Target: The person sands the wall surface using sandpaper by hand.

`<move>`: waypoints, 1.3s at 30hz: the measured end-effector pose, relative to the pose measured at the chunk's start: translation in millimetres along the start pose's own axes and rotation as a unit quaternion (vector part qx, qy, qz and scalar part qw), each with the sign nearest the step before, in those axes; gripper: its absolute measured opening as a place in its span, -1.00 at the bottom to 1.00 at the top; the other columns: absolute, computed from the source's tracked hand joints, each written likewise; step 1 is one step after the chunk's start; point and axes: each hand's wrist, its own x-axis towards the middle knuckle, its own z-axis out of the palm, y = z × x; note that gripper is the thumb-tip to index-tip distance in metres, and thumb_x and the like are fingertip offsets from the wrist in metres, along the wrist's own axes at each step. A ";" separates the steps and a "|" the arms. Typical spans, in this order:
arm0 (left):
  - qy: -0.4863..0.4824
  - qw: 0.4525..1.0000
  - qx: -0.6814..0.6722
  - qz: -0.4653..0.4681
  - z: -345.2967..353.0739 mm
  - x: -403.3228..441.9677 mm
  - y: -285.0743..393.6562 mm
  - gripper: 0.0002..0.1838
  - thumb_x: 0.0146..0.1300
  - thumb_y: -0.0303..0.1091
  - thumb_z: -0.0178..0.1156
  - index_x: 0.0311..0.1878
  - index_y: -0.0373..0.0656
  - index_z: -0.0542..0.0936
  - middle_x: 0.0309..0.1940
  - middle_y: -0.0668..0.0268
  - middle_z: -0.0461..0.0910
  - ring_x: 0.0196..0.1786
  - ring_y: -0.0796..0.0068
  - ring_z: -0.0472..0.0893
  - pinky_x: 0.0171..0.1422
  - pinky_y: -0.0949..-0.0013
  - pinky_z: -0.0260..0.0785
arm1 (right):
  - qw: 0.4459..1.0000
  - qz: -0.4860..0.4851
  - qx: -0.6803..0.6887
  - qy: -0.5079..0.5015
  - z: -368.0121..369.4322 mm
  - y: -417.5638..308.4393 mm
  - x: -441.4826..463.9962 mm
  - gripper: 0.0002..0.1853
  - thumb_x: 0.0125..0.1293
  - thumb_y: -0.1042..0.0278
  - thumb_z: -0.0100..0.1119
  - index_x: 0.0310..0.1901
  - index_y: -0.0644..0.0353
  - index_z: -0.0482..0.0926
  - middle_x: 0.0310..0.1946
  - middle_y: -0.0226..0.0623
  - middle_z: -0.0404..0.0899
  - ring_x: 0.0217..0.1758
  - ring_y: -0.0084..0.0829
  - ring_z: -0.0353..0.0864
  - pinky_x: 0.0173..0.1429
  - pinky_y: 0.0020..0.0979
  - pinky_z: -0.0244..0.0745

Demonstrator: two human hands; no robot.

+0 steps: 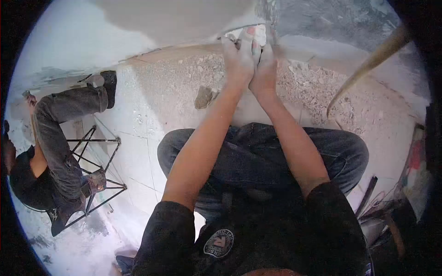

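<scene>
My left hand (238,60) and my right hand (265,65) are close together at the foot of the wall, arms stretched forward. Both are closed around a wide-bladed plaster scraper (261,35), its blade smeared with white plaster and its thin dark edge against the wall. The fingers hide the handle, and white dust coats both hands. Directly ahead, the wall (184,23) has a damp grey-beige patch beside paler plaster.
Plaster crumbs cover the tiled floor (147,147) along the wall, with a larger lump (203,97) left of my arms. A wooden pole (368,66) slants in at right. Another person (64,138) sits at left on a folding stool (110,186).
</scene>
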 end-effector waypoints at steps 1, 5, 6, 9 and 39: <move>-0.005 1.000 0.028 0.007 1.0 3.0 -2.4 -0.57 0.30 -0.15 0.26 -0.03 -0.26 0.34 -0.24 0.31 0.51 -0.29 0.61 0.50 -0.38 0.55 0.38 | 1.000 -0.003 -0.002 -0.001 1.1 1.7 2.0 -0.69 0.44 0.17 -0.06 -0.12 0.32 0.41 -0.40 0.18 0.55 -0.28 0.13 0.59 -0.22 -0.02 0.40; -0.012 0.998 0.054 0.029 -1.9 9.1 -13.4 -0.56 0.32 -0.10 0.23 -0.03 -0.27 0.34 -0.27 0.33 0.52 -0.29 0.62 0.49 -0.35 0.54 0.38 | 0.999 -0.022 -0.024 0.019 -0.5 8.3 3.0 -0.66 0.44 0.12 -0.06 -0.08 0.29 0.39 -0.45 0.17 0.54 -0.34 0.16 0.58 -0.31 -0.02 0.40; -0.013 0.998 0.055 0.030 -1.4 6.3 -12.8 -0.56 0.32 -0.10 0.23 -0.03 -0.27 0.34 -0.27 0.33 0.52 -0.29 0.62 0.49 -0.35 0.54 0.38 | 0.998 -0.020 -0.055 0.008 -1.3 9.1 2.1 -0.65 0.44 0.10 -0.07 -0.07 0.28 0.38 -0.45 0.17 0.54 -0.36 0.17 0.58 -0.33 -0.01 0.39; -0.004 1.000 0.011 -0.013 1.7 0.3 -8.2 -0.58 0.36 -0.01 0.16 -0.09 -0.21 0.36 -0.30 0.39 0.50 -0.33 0.71 0.43 -0.37 0.57 0.35 | 0.998 0.000 -0.056 -0.015 -2.5 10.5 0.6 -0.63 0.45 0.07 -0.09 -0.05 0.27 0.37 -0.43 0.20 0.54 -0.33 0.20 0.57 -0.31 0.03 0.39; 0.008 0.999 -0.038 0.033 10.6 3.5 17.6 -0.65 0.39 -0.04 0.13 -0.16 -0.19 0.48 -0.37 0.44 0.49 -0.36 0.71 0.43 -0.32 0.58 0.32 | 0.988 -0.118 -0.095 0.007 -15.7 -24.9 24.7 -0.64 0.43 0.09 -0.04 -0.17 0.32 0.43 -0.34 0.19 0.54 -0.20 0.18 0.55 -0.19 -0.01 0.40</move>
